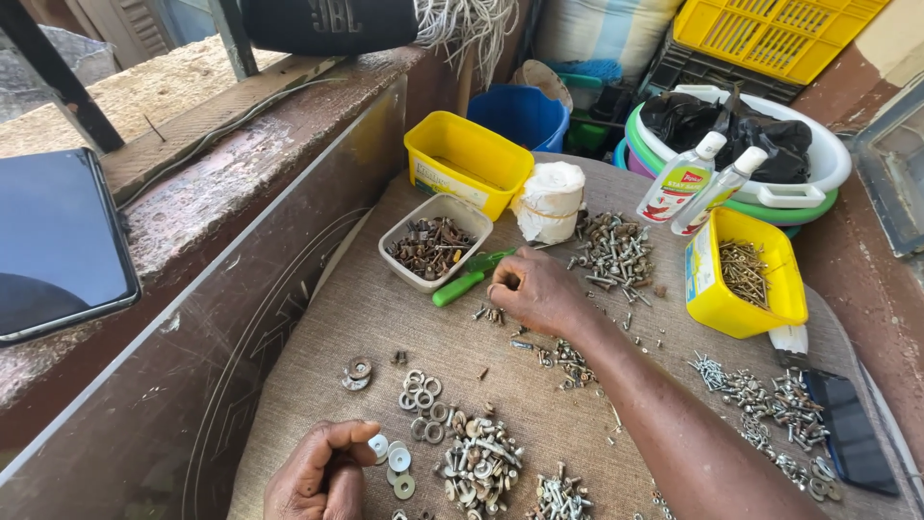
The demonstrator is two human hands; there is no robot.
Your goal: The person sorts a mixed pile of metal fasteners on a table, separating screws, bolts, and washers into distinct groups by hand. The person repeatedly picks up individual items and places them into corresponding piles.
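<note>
several small bolts (pixel 491 314) lie on the woven mat (pixel 385 308) right under the right hand (pixel 539 289), just beside a green-handled tool (pixel 469 277) and a white tray of rusty hardware (pixel 433 246). the right hand is curled, fingertips pinched down at those bolts, perhaps gripping one, though the fingers hide it. its forearm stretches in from the lower right, across the mat. the left hand (pixel 318 474) sits low at the near edge, loosely clenched, thumb pressed to fingers, touching a white washer (pixel 378 445) beside more washers (pixel 423 404) and a pile of bolts (pixel 478 462).
</note>
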